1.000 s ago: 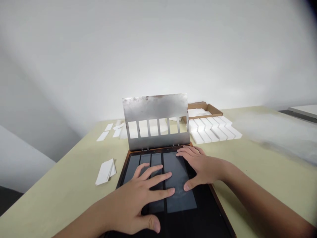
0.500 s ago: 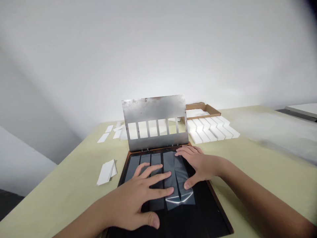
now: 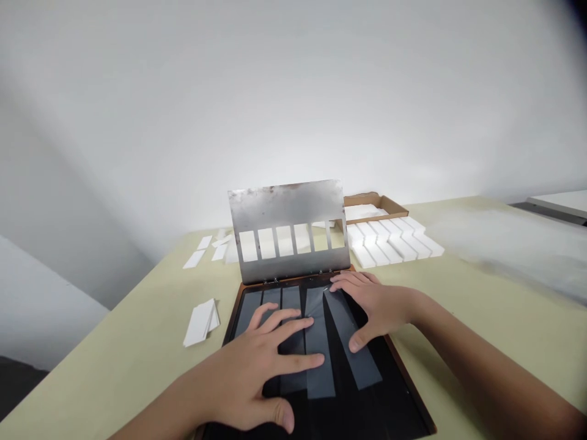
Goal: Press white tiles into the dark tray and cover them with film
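In the head view, my left hand is spread wide, gripping nothing, its index fingertip on the left film strip. My right hand is open too, thumb well apart from fingers, touching the right film strip. Both strips lie on the black board, parting toward its near edge. White cards lie near the table's left edge.

Gray strips partly hidden behind left hand
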Demonstrator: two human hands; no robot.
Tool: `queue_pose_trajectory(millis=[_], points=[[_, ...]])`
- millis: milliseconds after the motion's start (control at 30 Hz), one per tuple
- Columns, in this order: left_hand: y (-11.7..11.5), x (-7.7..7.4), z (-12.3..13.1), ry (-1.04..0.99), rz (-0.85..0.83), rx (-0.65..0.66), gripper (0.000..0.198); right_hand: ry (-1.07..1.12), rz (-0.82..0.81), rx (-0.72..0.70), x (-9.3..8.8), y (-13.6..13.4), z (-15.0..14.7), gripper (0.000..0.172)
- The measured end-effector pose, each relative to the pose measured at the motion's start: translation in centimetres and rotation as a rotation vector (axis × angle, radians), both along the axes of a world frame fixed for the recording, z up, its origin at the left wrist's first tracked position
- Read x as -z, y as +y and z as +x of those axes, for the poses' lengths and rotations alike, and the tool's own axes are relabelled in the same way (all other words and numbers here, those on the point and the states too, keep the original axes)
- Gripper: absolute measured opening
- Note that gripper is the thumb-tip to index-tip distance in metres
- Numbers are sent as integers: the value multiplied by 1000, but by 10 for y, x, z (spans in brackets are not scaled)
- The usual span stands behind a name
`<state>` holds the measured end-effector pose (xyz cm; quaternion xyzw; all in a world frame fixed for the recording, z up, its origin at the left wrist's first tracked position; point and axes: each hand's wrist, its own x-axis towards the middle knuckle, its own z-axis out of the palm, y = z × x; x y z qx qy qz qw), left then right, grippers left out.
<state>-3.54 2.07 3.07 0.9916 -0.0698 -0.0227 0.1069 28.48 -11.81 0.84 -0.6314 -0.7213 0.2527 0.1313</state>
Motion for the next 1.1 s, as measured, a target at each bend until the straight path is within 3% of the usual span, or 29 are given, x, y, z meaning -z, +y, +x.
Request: queue_pose_trajectory(millis=[167,333,433,633,767,933,1100], points=[[-3,0,-1,31,36,13,84,-18,56,41,-2,0,-7,91],[-4,1,0,8,19,-24,94,-42,125,70,-2,5,-11,53],[-3,3,2,-18,15,-40,89,-51,169,79,0,8,-12,33],[-3,7,4,-84,17,-48,86,-43,243,85,3,9,-13,35],[-5,5,5,-110,-7,-30,88,-37,277,91,5,11,-11,21],[-5,2,5,-97,-1,-21,69,-42,299,116,5,14,-6,22],[-4,0,5,-58,26,-22,72,-31,287,105,2,13,-8,14]])
